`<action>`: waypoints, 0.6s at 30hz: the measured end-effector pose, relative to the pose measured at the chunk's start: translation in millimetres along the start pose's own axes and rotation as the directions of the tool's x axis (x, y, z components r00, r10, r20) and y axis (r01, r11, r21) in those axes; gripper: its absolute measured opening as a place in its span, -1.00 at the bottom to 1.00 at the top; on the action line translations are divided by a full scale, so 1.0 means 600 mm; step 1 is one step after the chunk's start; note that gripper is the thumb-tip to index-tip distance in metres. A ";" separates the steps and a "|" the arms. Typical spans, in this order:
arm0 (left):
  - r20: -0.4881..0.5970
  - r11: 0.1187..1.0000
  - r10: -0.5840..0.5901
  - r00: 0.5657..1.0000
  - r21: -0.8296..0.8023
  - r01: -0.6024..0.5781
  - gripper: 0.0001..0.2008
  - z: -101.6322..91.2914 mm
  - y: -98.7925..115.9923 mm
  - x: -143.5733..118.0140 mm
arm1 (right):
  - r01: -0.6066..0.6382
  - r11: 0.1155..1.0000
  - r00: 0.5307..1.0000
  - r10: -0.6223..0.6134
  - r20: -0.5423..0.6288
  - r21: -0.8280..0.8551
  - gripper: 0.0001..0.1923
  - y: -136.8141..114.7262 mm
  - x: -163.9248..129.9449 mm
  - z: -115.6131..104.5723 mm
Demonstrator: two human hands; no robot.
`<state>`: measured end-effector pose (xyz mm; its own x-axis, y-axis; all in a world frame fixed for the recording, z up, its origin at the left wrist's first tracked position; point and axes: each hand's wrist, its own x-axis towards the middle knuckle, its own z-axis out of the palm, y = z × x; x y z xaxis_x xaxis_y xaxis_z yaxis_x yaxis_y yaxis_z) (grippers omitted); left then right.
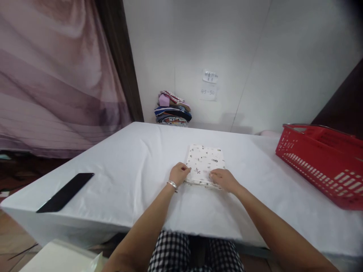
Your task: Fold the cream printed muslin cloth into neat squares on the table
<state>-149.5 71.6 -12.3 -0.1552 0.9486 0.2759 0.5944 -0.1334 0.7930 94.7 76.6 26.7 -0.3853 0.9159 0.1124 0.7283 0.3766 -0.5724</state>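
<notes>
A folded white cloth (204,160) with small dark printed motifs lies flat on the table in front of me, its folded layers showing along the near edge. My left hand (178,174), with a bracelet (172,184) at the wrist, is closed on the cloth's left edge, thumb and fingertips together. At the near right corner my right hand (224,179) grips the cloth, its fingers curled over the top. The undersides of both hands are hidden.
A white-covered table (113,158) spans the view. On it, a red plastic basket (320,162) stands right and a flat black object (66,192) lies left. A stack of folded fabrics (172,109) sits behind the table against the wall. A pink curtain (51,75) hangs left.
</notes>
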 end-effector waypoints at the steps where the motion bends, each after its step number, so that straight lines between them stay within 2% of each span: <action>1: 0.006 1.000 0.015 1.000 0.009 -0.015 -0.84 0.005 0.000 0.003 | 0.002 1.000 1.000 -0.001 -0.017 0.023 -0.70 -0.002 0.023 -0.002; 4: 0.023 0.997 0.082 0.996 -0.004 -0.082 -0.91 0.017 -0.008 0.006 | 0.003 1.000 1.000 -0.003 -0.015 0.029 -0.74 -0.009 0.108 -0.004; 8: 0.011 0.984 0.166 0.986 -0.074 -0.165 -0.89 0.025 -0.023 0.001 | -0.187 0.979 0.982 0.185 0.024 0.082 -0.79 -0.026 0.227 0.014; 11: 0.014 0.976 0.204 0.979 -0.084 -0.202 -0.88 0.027 -0.028 -0.001 | -0.278 0.956 0.960 0.275 0.047 0.094 -0.78 -0.040 0.306 0.040; 15: 0.018 0.977 0.200 0.980 -0.074 -0.198 -0.86 0.029 -0.027 -0.003 | -0.384 0.923 0.920 0.381 0.091 0.025 -0.83 -0.050 0.387 0.071; 18: 0.022 0.981 0.188 0.982 -0.060 -0.186 -0.85 0.031 -0.024 -0.005 | -0.444 0.894 0.884 0.448 0.133 -0.059 -0.88 -0.048 0.425 0.085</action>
<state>-143.1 75.8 -34.9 -0.0233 0.9127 0.4079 0.5646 -0.3247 0.7588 -53.6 292.4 30.5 -0.0899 0.9602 -0.2646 0.8559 -0.0613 -0.5135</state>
